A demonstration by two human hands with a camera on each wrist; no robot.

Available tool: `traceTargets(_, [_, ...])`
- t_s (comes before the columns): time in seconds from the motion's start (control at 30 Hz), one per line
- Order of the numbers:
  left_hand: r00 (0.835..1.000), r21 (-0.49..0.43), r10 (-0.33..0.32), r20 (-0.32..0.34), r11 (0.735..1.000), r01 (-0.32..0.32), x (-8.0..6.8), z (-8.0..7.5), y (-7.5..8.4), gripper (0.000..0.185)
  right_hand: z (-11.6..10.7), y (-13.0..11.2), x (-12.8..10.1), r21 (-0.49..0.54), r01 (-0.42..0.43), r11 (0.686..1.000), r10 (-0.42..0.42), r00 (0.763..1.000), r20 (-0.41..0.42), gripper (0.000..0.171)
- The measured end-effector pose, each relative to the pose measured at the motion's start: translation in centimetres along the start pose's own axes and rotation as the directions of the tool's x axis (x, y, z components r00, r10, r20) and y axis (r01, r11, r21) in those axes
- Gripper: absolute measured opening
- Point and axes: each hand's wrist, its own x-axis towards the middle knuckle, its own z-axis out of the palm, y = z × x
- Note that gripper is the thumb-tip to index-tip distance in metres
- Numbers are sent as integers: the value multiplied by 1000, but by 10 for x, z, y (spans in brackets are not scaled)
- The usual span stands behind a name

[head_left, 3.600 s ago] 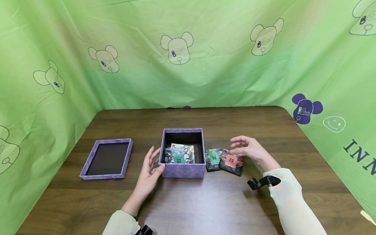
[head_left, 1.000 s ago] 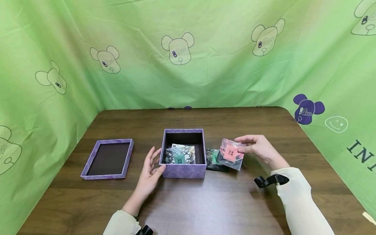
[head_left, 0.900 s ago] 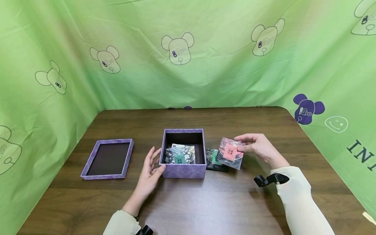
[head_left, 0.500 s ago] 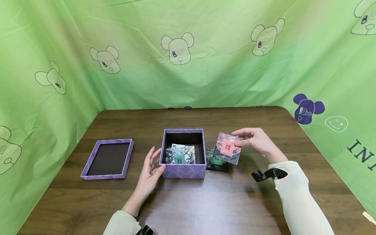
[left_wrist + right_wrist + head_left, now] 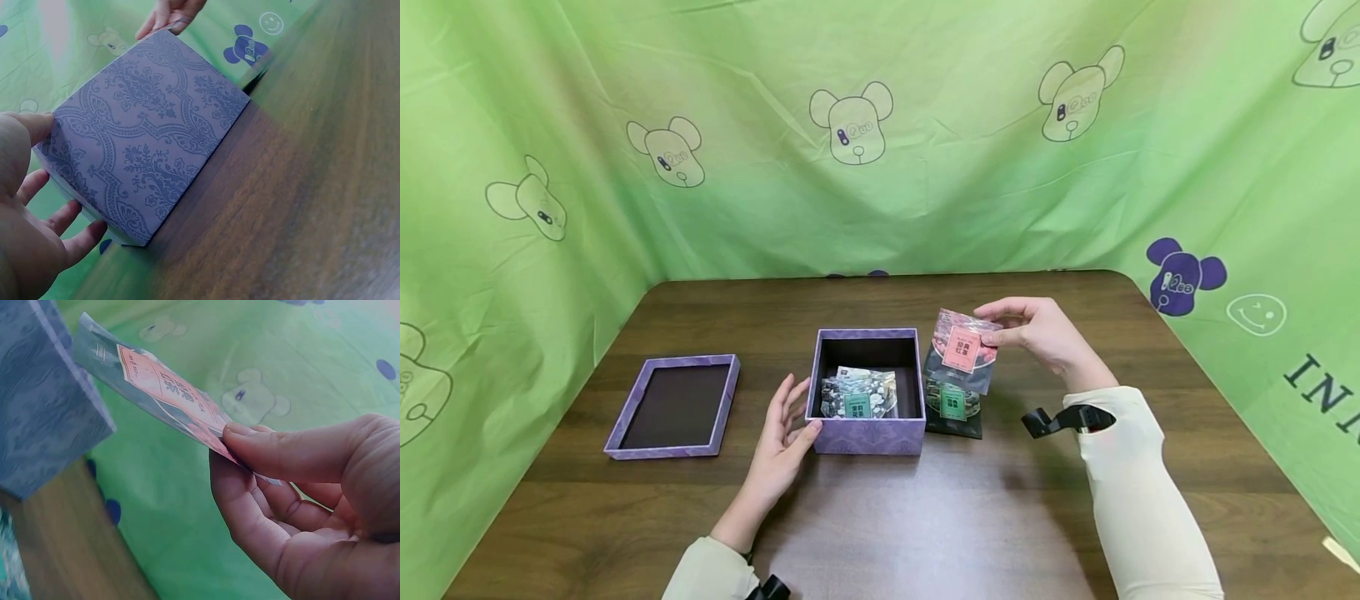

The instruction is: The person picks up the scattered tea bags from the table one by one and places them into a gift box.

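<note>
My right hand (image 5: pixel 1041 337) pinches a pink-labelled tea sachet (image 5: pixel 961 350) between thumb and fingers, raised above the table. In the right wrist view the thumb lies on the sachet's (image 5: pixel 169 387) printed face near one edge. Below it a green-labelled tea sachet (image 5: pixel 953 408) lies on the table, its upper part covered. The purple patterned box (image 5: pixel 868 437) stands uncovered, with several tea sachets (image 5: pixel 859 393) inside. Against its left front corner rests my left hand (image 5: pixel 784 442); in the left wrist view its thumb touches the box's (image 5: pixel 144 125) edge and the fingers spread along the side.
The box's purple lid (image 5: pixel 673 404) lies upside down at the left, its dark inside facing up. A brown wooden table (image 5: pixel 970 517) carries everything. Green printed cloth (image 5: pixel 880 217) hangs behind and at both sides.
My right hand has picked the pink-labelled sachet off the table, then carried it up, away from me and leftward toward the box, uncovering more of the green-labelled one's lower part. My left hand has stayed put.
</note>
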Motion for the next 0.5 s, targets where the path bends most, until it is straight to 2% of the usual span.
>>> traceTargets(0.17, [1000, 1, 8, 0, 1000, -8, 0, 0, 0, 71, 11, -8, 12, 17, 25, 1000, -25, 1000, 14, 40])
traceTargets(0.33, [1000, -1, 18, 2, 1000, -18, 0, 0, -1, 71, 25, -12, 24, 1, 24, 1000, -24, 999, 29, 33])
traceTargets(0.5, [999, -3, 32, 1, 999, -32, 0, 0, -1, 70, 41, -14, 37, -37, 19, 999, -17, 999, 46, 40])
